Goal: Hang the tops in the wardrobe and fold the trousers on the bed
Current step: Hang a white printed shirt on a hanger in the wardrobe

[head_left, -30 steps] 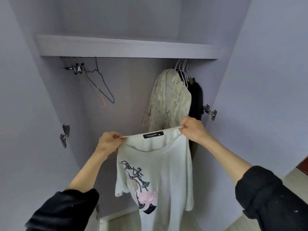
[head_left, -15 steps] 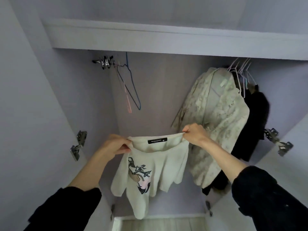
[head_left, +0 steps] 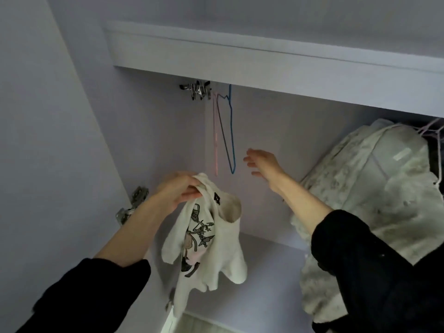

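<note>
Sleeves: black sleeves (head_left: pixel 91 292) fill the lower left and lower right corners of the frame, nearest the camera, with bare forearms rising from them toward the middle.
Left hand: the left hand (head_left: pixel 179 191), left of centre, grips the bunched neckline of the white T-shirt (head_left: pixel 211 248), fingers curled round the cloth.
White T-shirt: it hangs from that one hand in the lower middle of the frame, crumpled, its dark cartoon print and a pink patch facing the camera, a black neck label showing just under the fingers.
Right hand: the right hand (head_left: pixel 263 162), just right of centre, holds nothing; its fingers are spread and straight, near the lower end of the blue hanger (head_left: pixel 231 131) but apart from it.
Hangers: the blue hanger and a pink hanger (head_left: pixel 215 140) dangle side by side in the upper middle, seen almost edge-on.
Hung tops: a pale patterned top (head_left: pixel 374 188) hangs at the right edge, a dark garment partly hidden behind it.
Wardrobe: lilac walls, a white shelf (head_left: pixel 264 58) across the top, metal hinges (head_left: pixel 131 207) at the left.
</note>
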{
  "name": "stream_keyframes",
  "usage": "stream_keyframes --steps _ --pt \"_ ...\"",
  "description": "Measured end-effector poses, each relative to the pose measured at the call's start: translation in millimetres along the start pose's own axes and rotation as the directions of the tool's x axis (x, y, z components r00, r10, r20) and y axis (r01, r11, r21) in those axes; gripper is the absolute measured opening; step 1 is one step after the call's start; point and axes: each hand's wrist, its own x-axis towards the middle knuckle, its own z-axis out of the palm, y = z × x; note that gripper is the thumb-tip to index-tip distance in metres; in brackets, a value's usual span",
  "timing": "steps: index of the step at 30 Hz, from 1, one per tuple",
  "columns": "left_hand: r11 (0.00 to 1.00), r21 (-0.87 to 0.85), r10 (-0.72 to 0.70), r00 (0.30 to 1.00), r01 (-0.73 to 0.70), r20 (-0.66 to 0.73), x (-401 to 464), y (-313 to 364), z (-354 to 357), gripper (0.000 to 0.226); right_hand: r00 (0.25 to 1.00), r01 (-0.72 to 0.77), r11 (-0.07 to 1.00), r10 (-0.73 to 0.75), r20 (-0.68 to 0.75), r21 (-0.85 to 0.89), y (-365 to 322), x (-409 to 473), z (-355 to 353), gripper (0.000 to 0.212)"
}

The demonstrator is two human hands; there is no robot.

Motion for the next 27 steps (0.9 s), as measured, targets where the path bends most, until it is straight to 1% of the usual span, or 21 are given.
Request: stream_keyframes --steps 2,3,5,7,9,11,12,16,18,21,24,27 --pt "1.0 0.017 0.013 1.0 -0.013 -0.012 -1 0 -3 0.023 1.0 -0.021 0.993 0.018 0.022 0.118 -25 13 14 0.024" --pt "1.0 0.023 0.017 0.999 -0.016 -0.029 -1 0 -5 0.023 0.998 -0.045 0.985 0.037 0.05 0.165 -34 18 21 0.022" --pt "0.999 0.026 0.025 0.997 -0.023 -0.072 -2 1 -10 0.021 0.992 -0.098 0.978 0.082 0.096 0.184 -45 24 31 0.013" --pt "0.999 0.021 0.036 0.993 -0.034 -0.114 -2 0 -15 0.02 0.987 -0.143 0.976 0.128 0.098 0.166 -49 27 38 0.015" --pt "0.999 0.023 0.049 0.991 -0.047 -0.126 -3 -1 -19 0.019 0.988 -0.153 0.971 0.147 0.05 0.183 -52 33 40 0.023" --pt "0.998 0.029 0.055 0.99 -0.052 -0.126 -5 -4 -21 0.019 0.988 -0.146 0.97 0.152 -0.017 0.193 -56 38 38 0.022" --pt "0.998 0.033 0.055 0.989 -0.051 -0.135 -5 -5 -21 0.019 0.987 -0.132 0.977 0.144 -0.064 0.17 -57 40 35 0.019" --pt "0.999 0.037 0.042 0.985 -0.036 -0.17 -6 -8 -16 0.02 0.963 0.014 0.998 0.002 -0.271 0.057 -48 48 18 0.025" --pt "0.998 0.056 0.048 0.986 -0.039 -0.16 -7 -9 -11 0.02 0.944 0.079 0.996 -0.064 -0.323 0.035 -39 47 10 0.025" --pt "0.997 0.075 0.042 0.985 -0.03 -0.165 -11 -12 -2 0.019 0.908 0.137 0.989 -0.106 -0.405 0.047 -22 41 -5 0.04" --pt "0.997 0.071 0.028 0.984 -0.016 -0.174 -13 -16 6 0.017 0.887 0.145 0.989 -0.146 -0.438 -0.037 8 22 -19 0.047" --pt "0.997 0.079 0.007 0.985 0.006 -0.171 -13 -23 15 0.013 0.86 0.128 0.991 -0.125 -0.495 -0.028 52 -3 -33 0.054"
